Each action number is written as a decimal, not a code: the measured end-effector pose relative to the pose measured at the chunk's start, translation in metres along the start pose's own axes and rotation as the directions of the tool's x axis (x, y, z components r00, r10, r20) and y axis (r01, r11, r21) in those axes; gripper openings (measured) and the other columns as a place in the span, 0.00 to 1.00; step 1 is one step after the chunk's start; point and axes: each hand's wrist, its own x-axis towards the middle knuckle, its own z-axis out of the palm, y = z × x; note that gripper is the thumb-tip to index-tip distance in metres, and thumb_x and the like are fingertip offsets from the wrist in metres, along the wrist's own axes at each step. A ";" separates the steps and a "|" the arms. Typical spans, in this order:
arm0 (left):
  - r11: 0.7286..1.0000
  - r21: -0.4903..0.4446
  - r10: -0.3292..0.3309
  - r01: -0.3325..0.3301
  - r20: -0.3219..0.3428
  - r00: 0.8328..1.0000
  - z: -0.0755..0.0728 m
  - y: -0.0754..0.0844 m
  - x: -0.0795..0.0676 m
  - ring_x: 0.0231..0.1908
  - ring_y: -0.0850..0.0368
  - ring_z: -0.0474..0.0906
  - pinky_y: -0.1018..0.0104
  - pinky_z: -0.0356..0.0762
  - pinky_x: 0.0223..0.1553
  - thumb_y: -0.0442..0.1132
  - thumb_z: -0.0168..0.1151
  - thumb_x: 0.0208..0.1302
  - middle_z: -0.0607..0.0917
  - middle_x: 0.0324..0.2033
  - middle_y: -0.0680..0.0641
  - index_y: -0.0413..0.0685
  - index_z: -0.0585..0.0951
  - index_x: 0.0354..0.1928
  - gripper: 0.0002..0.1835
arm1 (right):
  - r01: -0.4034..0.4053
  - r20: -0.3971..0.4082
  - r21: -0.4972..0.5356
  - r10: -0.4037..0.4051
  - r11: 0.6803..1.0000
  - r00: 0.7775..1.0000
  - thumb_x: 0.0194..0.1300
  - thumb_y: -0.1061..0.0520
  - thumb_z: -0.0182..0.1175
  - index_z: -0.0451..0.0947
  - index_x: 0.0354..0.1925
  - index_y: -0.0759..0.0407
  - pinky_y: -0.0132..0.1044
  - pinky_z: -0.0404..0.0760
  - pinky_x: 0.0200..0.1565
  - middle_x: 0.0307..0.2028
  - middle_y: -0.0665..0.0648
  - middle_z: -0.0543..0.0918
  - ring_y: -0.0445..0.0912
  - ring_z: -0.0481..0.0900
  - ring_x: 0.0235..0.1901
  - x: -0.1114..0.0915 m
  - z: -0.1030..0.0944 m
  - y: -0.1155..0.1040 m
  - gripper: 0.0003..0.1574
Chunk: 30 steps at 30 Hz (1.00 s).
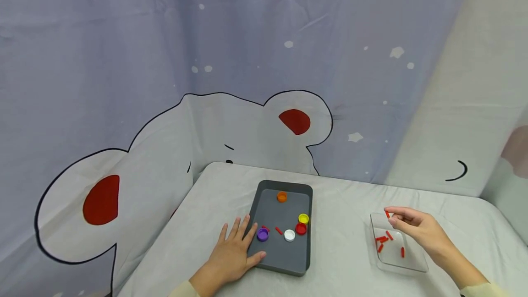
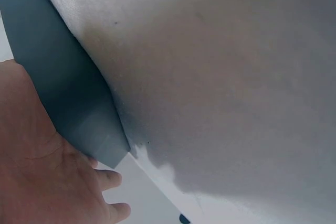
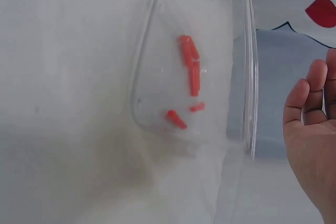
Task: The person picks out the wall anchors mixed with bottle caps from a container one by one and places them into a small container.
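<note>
My right hand [image 1: 425, 233] pinches a small red stick [image 1: 387, 214] between thumb and fingertips, above the far side of a clear plastic box [image 1: 392, 253]. Several more red sticks [image 1: 402, 252] lie in that box; the right wrist view shows them loosely grouped [image 3: 194, 77]. With fingers spread, my left hand [image 1: 231, 255] rests at the left edge of a dark grey tray [image 1: 278, 214]. The left wrist view shows the palm against the tray's outer wall [image 2: 68, 72]. Near its fingers, a purple cap [image 1: 262, 234] sits in the tray, with red sticks [image 1: 279, 230] close by.
Other caps in the tray are orange [image 1: 282, 196], yellow [image 1: 303, 218], red [image 1: 301, 228] and white [image 1: 289, 235]. A white cloth [image 1: 338, 242] covers the surface under the tray and box. Behind hangs a printed curtain [image 1: 247, 49].
</note>
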 end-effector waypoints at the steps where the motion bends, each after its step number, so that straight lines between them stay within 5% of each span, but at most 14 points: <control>1: 1.000 0.001 0.000 0.000 -0.003 1.000 0.000 0.000 0.000 0.76 0.34 0.51 0.31 0.46 0.71 0.71 0.45 0.71 0.56 0.78 0.39 0.48 0.65 0.77 0.44 | -0.005 -0.003 -0.012 0.005 1.000 1.000 0.73 0.55 0.61 0.79 0.61 0.63 0.25 0.77 0.45 0.38 0.45 0.83 0.36 0.82 0.41 -0.002 -0.002 0.001 0.22; 17: 1.000 0.006 -0.002 0.002 -0.003 1.000 0.001 0.000 0.000 0.76 0.34 0.51 0.31 0.46 0.71 0.72 0.45 0.71 0.56 0.78 0.39 0.49 0.65 0.77 0.44 | -0.034 -0.025 -0.021 0.034 0.999 0.999 0.74 0.59 0.60 0.78 0.62 0.67 0.25 0.79 0.43 0.40 0.45 0.84 0.34 0.82 0.41 -0.024 -0.023 0.019 0.22; 30: 1.000 -0.001 0.022 -0.022 -0.047 0.999 0.005 -0.002 0.000 0.75 0.31 0.54 0.29 0.47 0.70 0.70 0.48 0.70 0.58 0.77 0.37 0.47 0.67 0.75 0.43 | 0.039 0.032 0.009 -0.040 0.999 0.999 0.75 0.59 0.58 0.74 0.65 0.66 0.24 0.76 0.47 0.40 0.46 0.84 0.39 0.83 0.42 -0.001 -0.007 0.002 0.24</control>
